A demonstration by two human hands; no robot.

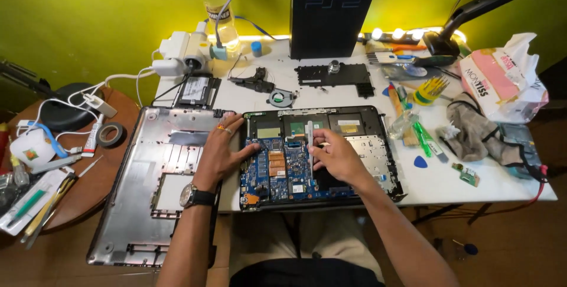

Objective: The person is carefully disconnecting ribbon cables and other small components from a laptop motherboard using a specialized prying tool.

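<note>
One opened laptop lies on the white table, its blue circuit board bare, and two hands work over it. The left hand rests flat on the laptop's left edge, fingers lightly spread, the fingertips touching the board's upper left corner — one ring on a finger, one wristwatch on the wrist. The right hand pinches one slim white tool between thumb and fingers; the tool stands nearly upright, and whether its lower end touches the board just left of the fingers I cannot tell.

Left of the left hand, touching the wrist, lies one grey bottom cover, half on the table, half over a round wooden side table. Beyond the fingers of both hands sit one small fan, one flat black battery and one tall black console. Right of the right hand — well apart — are two blue picks, one green-handled tool, one grey rag and one small green board. One roll of black tape lies far left of the left hand, and one clear bottle with a red cap stands far beyond it.
</note>
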